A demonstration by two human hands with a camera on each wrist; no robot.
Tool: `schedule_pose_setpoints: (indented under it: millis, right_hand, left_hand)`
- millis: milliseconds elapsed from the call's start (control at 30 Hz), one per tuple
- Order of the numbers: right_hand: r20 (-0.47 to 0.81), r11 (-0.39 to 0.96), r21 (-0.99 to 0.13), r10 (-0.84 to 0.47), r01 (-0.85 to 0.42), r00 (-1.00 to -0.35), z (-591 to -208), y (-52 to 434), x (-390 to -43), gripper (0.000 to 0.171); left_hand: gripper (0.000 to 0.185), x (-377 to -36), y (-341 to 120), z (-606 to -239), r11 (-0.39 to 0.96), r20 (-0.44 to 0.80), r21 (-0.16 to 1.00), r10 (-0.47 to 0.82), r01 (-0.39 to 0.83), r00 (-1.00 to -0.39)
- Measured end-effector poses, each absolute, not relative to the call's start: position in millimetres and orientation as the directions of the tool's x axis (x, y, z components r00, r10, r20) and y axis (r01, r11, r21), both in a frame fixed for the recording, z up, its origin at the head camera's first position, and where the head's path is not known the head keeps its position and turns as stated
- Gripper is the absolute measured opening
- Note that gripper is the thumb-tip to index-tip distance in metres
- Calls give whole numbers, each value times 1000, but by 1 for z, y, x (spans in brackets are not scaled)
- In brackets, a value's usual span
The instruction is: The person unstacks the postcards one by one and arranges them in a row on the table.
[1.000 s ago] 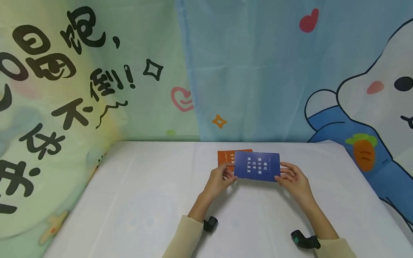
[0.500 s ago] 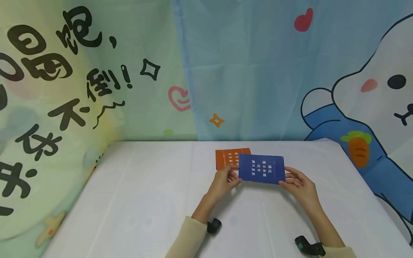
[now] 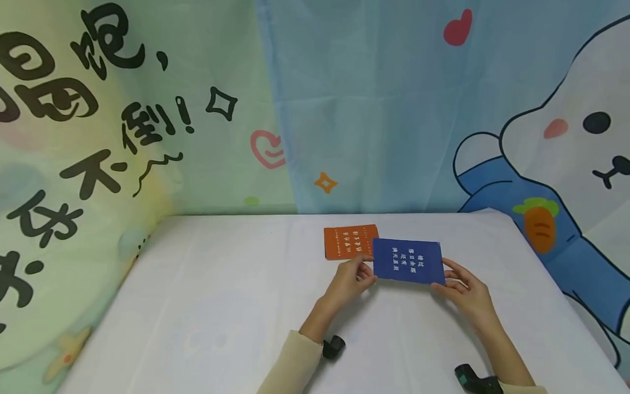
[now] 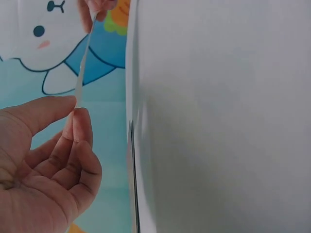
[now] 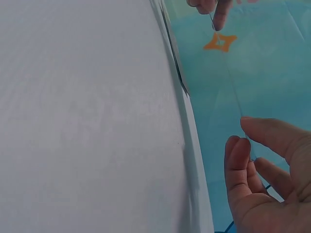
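The left hand (image 3: 350, 280) and right hand (image 3: 466, 293) pinch opposite ends of the blue card (image 3: 408, 261) between thumb and fingers, above the table (image 3: 221, 306) near its far edge; light, even pressure should avoid bending it.

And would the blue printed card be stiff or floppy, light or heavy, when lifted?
Probably fairly stiff: the blue printed card spans nearly flat between the left hand and right hand. Likely light, since each hand only pinches one end. It could bend if squeezed, because its edge looks thin in the left wrist view.
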State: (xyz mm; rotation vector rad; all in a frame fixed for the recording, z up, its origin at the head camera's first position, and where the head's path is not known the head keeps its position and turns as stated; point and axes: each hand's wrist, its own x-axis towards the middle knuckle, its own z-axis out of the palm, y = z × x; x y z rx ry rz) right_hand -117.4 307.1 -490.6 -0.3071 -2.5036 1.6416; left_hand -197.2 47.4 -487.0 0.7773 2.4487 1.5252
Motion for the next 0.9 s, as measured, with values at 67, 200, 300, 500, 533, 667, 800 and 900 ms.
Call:
schedule_pose_setpoints:
  millis: [67, 200, 300, 500, 533, 667, 800, 900]
  right_hand:
    - [-11, 387, -916, 243, 108, -970, -491, 309, -116, 73]
    - [-23, 391, -911, 259, 127, -966, -491, 314, -111, 73]
    - [-27, 399, -906, 280, 142, -960, -493, 319, -109, 72]
    - [-58, 427, -881, 332, 205, -941, -497, 332, -107, 72]
    - [-65, 430, -876, 341, 217, -938, -497, 333, -107, 71]
    - [-70, 454, -857, 363, 242, -929, -500, 339, -105, 68]
    - [-52, 476, -848, 362, 233, -931, -504, 342, -104, 63]
    - [-61, 477, -847, 350, 234, -935, -506, 344, -104, 62]
  left_hand:
    - [39, -197, 51, -486, 349, 133, 870, 513, 348, -848]
    - [39, -196, 60, -486, 347, 123, 873, 526, 344, -842]
    - [39, -196, 66, -488, 348, 108, 876, 532, 333, -840]
    - [39, -196, 80, -491, 352, 97, 876, 540, 329, -836]
    - [38, -196, 82, -492, 354, 97, 875, 541, 331, -836]
    - [37, -193, 90, -493, 372, 83, 869, 538, 325, -839]
    - [35, -190, 93, -497, 381, 61, 873, 535, 305, -843]
    - [35, -189, 94, -501, 379, 48, 878, 539, 293, -841]
